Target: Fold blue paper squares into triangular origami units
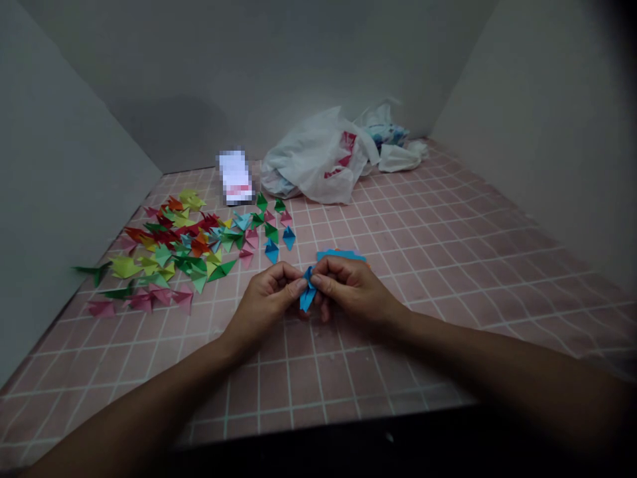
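Note:
Between my two hands, just above the table, is a small piece of folded blue origami paper (307, 299), narrow and pointed at its lower end. My left hand (271, 292) pinches its left side between thumb and fingers. On the other side my right hand (351, 285) grips its upper right part the same way. Behind the right hand lies blue paper (341, 254) with a bit of orange at its edge, partly hidden by that hand. Two folded blue pieces (271, 251) rest on the table beyond my left hand.
Many folded paper pieces (184, 232) in red, yellow, green, pink and light blue spread over the left side of the pink checked tablecloth (448, 265). A phone with a lit, blurred screen (235, 176) stands at the back. White plastic bags (318, 156) sit beside it against the wall.

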`<state>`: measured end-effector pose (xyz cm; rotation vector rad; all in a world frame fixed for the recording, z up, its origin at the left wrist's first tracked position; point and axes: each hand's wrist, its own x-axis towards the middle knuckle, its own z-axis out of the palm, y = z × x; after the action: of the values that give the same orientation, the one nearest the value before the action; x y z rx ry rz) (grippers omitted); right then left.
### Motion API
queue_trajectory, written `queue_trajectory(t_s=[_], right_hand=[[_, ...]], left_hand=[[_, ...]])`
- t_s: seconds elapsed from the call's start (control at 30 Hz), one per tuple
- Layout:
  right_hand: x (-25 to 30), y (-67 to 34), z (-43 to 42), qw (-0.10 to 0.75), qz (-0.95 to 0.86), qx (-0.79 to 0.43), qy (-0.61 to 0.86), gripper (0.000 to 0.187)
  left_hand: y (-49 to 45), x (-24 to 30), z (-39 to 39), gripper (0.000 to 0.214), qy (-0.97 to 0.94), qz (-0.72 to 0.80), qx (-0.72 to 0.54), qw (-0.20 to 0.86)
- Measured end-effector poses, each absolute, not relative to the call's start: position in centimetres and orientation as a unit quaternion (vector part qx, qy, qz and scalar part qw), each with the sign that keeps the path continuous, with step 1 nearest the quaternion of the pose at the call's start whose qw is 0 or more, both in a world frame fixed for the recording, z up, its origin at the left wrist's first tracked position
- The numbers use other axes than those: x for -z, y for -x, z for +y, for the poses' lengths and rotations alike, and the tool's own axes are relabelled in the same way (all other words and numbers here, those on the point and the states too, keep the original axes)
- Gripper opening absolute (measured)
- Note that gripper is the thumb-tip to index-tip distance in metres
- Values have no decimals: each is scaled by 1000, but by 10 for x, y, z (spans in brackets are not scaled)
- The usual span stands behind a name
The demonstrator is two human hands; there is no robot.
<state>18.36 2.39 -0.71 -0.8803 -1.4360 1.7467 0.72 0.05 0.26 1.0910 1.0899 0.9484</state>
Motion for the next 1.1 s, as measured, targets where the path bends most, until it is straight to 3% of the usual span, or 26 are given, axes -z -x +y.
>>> queue_trajectory(t_s=[0.63, 1.1], right_hand=[[11, -185, 24, 386, -639, -544, 384, 13], [12, -184, 23, 389, -588, -594, 388, 14]], left_hand=[[-13, -8, 0, 28, -460, 506, -381, 622], [-12, -4, 1, 35, -445, 492, -370, 650]])
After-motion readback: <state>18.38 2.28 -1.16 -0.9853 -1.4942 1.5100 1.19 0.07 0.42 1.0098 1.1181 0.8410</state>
